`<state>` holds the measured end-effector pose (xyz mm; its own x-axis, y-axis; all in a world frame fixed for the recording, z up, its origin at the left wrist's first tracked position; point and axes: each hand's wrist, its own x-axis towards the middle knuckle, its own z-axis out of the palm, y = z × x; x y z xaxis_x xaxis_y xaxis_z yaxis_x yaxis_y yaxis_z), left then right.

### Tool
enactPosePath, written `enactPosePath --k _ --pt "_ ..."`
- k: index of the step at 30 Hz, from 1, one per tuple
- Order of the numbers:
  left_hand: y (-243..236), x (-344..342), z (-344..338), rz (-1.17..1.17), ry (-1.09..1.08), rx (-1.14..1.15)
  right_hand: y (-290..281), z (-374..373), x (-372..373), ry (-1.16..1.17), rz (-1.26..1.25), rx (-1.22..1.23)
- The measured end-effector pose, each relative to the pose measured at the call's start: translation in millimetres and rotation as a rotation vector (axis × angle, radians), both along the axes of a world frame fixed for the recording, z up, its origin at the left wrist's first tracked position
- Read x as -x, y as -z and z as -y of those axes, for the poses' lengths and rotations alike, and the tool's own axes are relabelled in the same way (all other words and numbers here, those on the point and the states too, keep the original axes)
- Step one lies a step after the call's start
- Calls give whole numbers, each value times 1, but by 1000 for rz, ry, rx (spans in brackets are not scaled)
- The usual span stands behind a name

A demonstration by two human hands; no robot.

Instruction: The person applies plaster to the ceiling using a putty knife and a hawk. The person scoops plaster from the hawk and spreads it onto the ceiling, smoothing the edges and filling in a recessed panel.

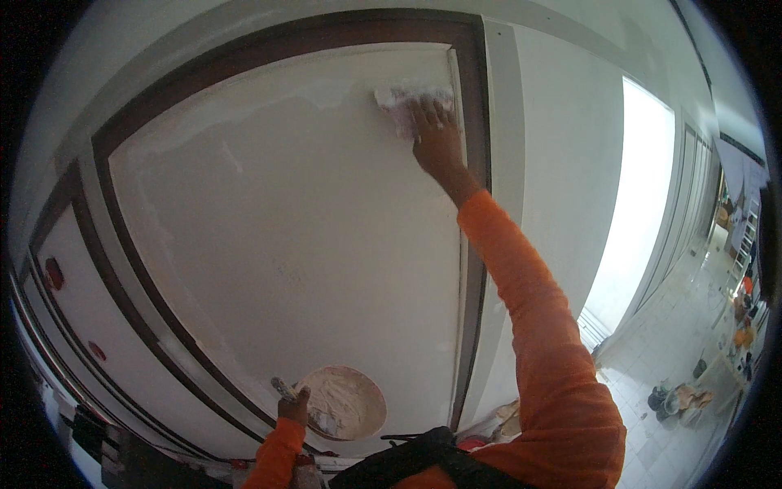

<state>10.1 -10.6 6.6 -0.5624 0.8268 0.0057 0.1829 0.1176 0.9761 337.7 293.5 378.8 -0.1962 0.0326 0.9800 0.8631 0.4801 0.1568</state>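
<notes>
My right hand [438, 138] is stretched up to the upper right corner of a pale wall panel [301, 228]. Its fingers lie over a flat, pinkish-white, plaster-smeared spreader [395, 110], pressing it to the surface. Down at the lower middle, my left hand [296, 405] is closed at the left rim of a round tub of whitish plaster [352, 395]. A smeared tool handle [282, 389] sticks out of that same fist; a scraper-like blade shows in the plaster beside it. The fingers' exact grip on the tub is hidden.
A dark brown frame [476, 98] borders the panel. Left of it run a second framed panel and a metal rail [45, 342]. To the right stand a bright opening [639, 196] and a tiled floor [652, 444] with bags and clutter [680, 401]. A ladder [745, 236] is farther off.
</notes>
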Motion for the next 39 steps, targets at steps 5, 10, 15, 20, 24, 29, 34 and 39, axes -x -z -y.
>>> enactPosePath --k 5,10,15,20,24,29,34,39 --pt "60 41 -6 -213 78 -158 142 13 7 -78 21 168" --pt "53 39 -9 -268 -115 120 275 32 -3 -100 48 364" --pt "16 12 -6 -6 -44 -14 374 54 -12 -125 65 566" --pt "5 0 -5 24 -72 45 451 75 -27 -88 122 817" --pt "28 20 -3 -46 -152 -85 358 84 -2 -97 93 679" --pt "11 5 -8 -103 -19 21 166 65 -1 -101 -9 162" --pt "73 51 -18 -202 -165 1 82 26 6 -104 29 23" --pt "11 9 -7 -77 -1 -16 103 7 -9 -35 49 83"
